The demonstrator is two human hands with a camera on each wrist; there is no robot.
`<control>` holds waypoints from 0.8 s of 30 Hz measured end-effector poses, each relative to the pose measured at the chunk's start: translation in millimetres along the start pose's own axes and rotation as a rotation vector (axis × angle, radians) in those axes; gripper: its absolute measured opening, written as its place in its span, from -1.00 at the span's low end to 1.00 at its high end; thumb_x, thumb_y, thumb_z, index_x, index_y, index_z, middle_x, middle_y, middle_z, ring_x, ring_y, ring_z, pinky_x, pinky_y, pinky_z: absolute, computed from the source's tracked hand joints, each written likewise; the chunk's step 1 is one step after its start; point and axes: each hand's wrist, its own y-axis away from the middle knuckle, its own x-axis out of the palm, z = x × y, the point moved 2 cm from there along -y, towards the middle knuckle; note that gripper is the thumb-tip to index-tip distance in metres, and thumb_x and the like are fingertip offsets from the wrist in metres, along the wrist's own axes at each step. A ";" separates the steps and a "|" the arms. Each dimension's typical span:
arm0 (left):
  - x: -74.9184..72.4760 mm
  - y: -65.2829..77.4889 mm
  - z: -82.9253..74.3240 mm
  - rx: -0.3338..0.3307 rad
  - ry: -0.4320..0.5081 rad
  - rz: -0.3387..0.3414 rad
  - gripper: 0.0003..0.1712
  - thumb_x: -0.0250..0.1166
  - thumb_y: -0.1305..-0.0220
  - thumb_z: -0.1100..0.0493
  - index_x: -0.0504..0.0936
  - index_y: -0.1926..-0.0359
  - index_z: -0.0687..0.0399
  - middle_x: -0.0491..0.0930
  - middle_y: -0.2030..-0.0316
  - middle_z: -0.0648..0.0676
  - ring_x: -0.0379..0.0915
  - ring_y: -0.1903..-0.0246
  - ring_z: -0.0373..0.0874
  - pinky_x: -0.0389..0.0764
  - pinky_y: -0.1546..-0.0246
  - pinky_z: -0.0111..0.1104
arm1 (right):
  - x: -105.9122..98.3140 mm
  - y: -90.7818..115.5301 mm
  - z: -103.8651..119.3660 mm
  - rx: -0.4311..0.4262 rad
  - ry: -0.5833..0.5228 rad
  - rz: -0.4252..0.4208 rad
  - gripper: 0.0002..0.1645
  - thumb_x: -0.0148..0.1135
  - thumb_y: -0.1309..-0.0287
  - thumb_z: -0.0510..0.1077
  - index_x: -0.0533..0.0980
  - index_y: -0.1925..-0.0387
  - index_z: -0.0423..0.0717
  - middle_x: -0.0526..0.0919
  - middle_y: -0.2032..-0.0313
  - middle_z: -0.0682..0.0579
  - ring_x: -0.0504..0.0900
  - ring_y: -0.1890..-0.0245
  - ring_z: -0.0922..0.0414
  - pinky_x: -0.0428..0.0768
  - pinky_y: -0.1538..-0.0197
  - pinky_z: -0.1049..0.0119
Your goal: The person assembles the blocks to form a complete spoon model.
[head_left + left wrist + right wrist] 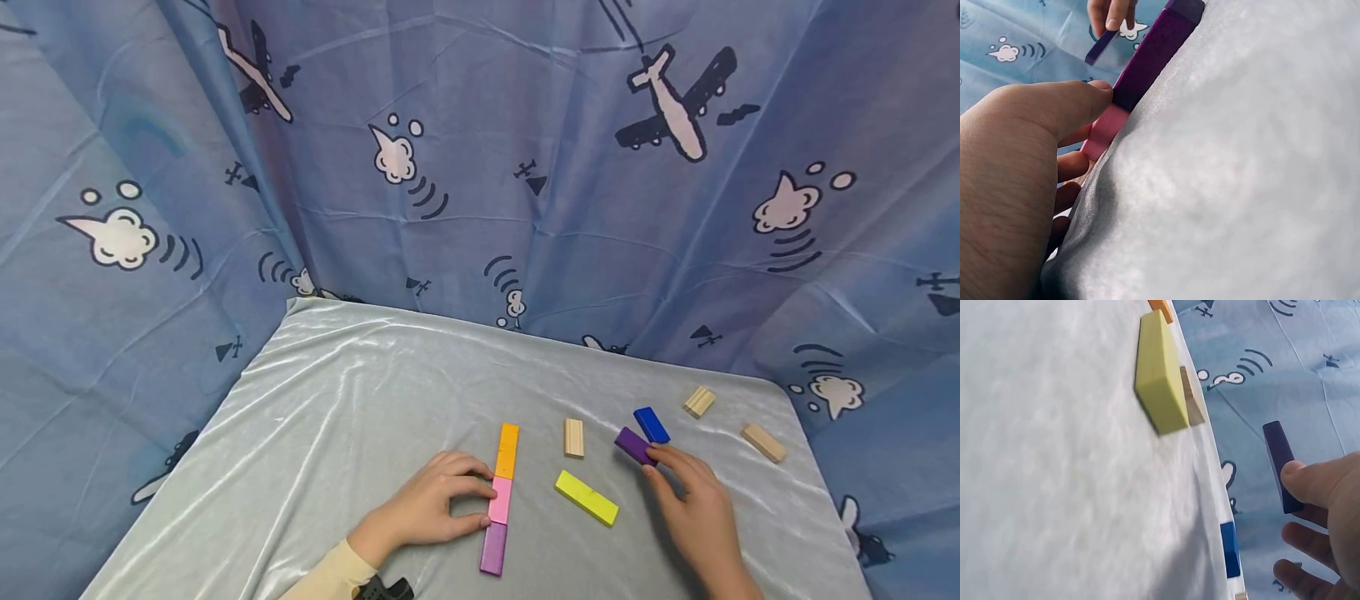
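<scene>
My left hand (442, 504) rests beside a row of blocks, its fingertips touching the left edge of the pink block (500, 500). Above the pink one lies an orange block (507, 451); below it, a light purple block (492, 550) joins end to end. In the left wrist view, the thumb (1082, 103) touches near where pink and purple meet. My right hand (697, 508) pinches a dark purple block (633, 446) by one end. The right wrist view shows that block (1277, 450) raised off the cloth between thumb and fingers.
A yellow-green block (587, 498) lies between the hands. Beyond it is a plain wooden block (573, 438). A blue block (652, 425) and two more wooden blocks, one small (699, 402) and one longer (763, 442), lie at the right. A patterned blue curtain (465, 167) surrounds the cloth-covered table (360, 392).
</scene>
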 end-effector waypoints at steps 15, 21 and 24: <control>2.9 1.8 3.1 -0.007 -0.001 0.000 -0.70 0.54 -0.40 -0.10 0.82 -0.10 -0.26 0.64 -0.20 -0.21 0.48 -0.28 -0.25 0.46 -0.38 -0.22 | 26.5 -22.0 17.3 -0.062 -0.067 0.066 -0.57 0.60 -0.14 -0.43 0.76 -0.06 -0.20 0.80 -0.05 -0.09 0.69 -0.13 -0.16 0.18 -0.36 0.70; 2.6 1.5 3.2 -0.003 -0.004 -0.002 -0.70 0.53 -0.40 -0.10 0.81 -0.10 -0.27 0.64 -0.20 -0.20 0.49 -0.27 -0.24 0.46 -0.38 -0.21 | 39.9 -27.5 22.7 -0.065 -0.056 0.106 -0.57 0.60 -0.18 -0.39 0.76 -0.09 -0.18 0.79 -0.08 -0.04 0.69 -0.16 -0.11 0.32 -0.35 0.53; 1.5 1.3 3.2 -0.006 -0.003 0.004 -0.70 0.52 -0.41 -0.12 0.81 -0.11 -0.27 0.64 -0.20 -0.21 0.48 -0.28 -0.25 0.46 -0.38 -0.21 | 46.8 -30.3 27.5 -0.073 -0.068 0.123 -0.59 0.58 -0.22 -0.36 0.76 -0.10 -0.16 0.79 -0.10 -0.03 0.69 -0.17 -0.08 0.36 -0.34 0.50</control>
